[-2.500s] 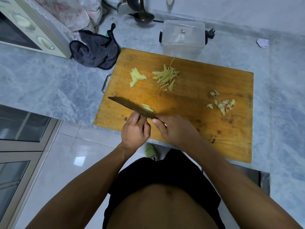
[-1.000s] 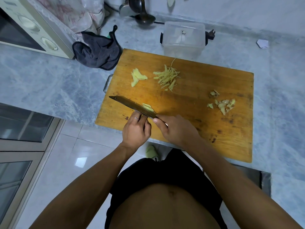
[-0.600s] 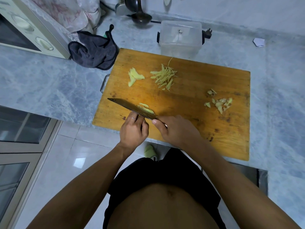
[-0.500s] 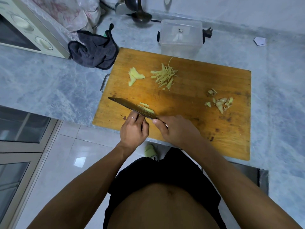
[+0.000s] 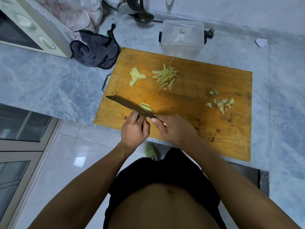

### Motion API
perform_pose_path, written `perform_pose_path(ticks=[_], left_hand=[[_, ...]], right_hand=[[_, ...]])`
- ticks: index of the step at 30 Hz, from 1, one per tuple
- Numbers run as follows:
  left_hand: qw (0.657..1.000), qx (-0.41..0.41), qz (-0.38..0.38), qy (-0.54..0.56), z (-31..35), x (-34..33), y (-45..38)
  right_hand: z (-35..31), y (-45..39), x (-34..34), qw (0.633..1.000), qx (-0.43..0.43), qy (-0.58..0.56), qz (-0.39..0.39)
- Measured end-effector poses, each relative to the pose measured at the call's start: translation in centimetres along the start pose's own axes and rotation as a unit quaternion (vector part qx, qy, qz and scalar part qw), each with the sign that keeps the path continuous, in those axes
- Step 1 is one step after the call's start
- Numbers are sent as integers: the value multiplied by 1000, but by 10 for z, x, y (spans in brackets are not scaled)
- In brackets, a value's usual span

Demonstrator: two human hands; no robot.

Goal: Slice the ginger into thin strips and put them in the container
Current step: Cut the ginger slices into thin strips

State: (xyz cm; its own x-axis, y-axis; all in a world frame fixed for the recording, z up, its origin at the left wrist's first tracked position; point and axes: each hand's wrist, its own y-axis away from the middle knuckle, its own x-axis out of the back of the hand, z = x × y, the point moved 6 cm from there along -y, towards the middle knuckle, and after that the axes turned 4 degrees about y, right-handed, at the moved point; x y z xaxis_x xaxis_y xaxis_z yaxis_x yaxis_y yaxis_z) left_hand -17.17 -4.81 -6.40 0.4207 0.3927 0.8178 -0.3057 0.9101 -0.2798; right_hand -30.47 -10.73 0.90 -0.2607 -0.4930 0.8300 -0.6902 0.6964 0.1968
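Almost nothing has shifted over the last couple of seconds: your wide dark cleaver sits at the same slant near the front-left corner of the wooden cutting board, so you are mid-slicing with much left. Your right hand wraps its handle. Your left hand has its fingers curled, pinning the small pale ginger piece against the blade. The cut strips lie near the board's far edge, just before the clear plastic container.
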Motion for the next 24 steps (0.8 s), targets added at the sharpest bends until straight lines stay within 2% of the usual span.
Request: perform_pose_path(ticks=[8,24], left_hand=[[1000,-10,8,8,4,4,-1],[1000,-10,18,3,1,4,0]], right_hand=[[4,9,8,1000,-18,12,-21],[-1,-1,-3,1000,1,9,10]])
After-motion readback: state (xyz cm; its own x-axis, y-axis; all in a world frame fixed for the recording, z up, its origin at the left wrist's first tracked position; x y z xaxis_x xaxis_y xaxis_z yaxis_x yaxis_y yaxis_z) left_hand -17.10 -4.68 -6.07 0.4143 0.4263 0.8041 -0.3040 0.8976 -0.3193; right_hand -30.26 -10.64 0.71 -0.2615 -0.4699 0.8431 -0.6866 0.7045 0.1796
